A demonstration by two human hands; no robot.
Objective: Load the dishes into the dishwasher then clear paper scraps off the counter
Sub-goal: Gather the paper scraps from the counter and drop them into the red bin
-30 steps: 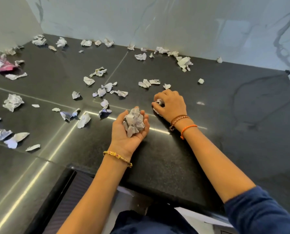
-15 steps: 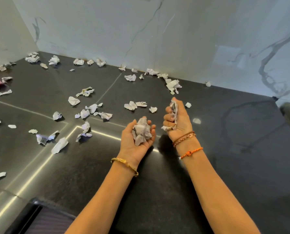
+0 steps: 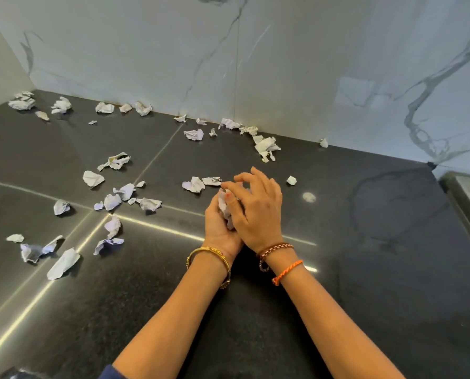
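Left hand point(image 3: 219, 228) is palm-up above the dark desk point(image 3: 365, 269), fingers cupped around a wad of crumpled paper scraps point(image 3: 224, 207). Right hand point(image 3: 255, 212) lies over the wad from the right, palm down, thumb pressed onto the paper, other fingers point(image 3: 244, 177) raised and loosely bent; whether they pinch any scrap cannot be told, as the view is blocked by the hand itself. Both hands touch at the wad.

Loose scraps on desk, approx. layout:
- two pieces point(image 3: 194, 184) just left of the right-hand fingers;
- small piece point(image 3: 291, 180) to the right;
- cluster point(image 3: 124, 195) left of centre;
- row along the marble wall point(image 3: 310, 77), incl. a larger bunch point(image 3: 266, 147).

Gold bangle point(image 3: 209, 255) on left wrist; braided and orange bands point(image 3: 287, 272) on right wrist.
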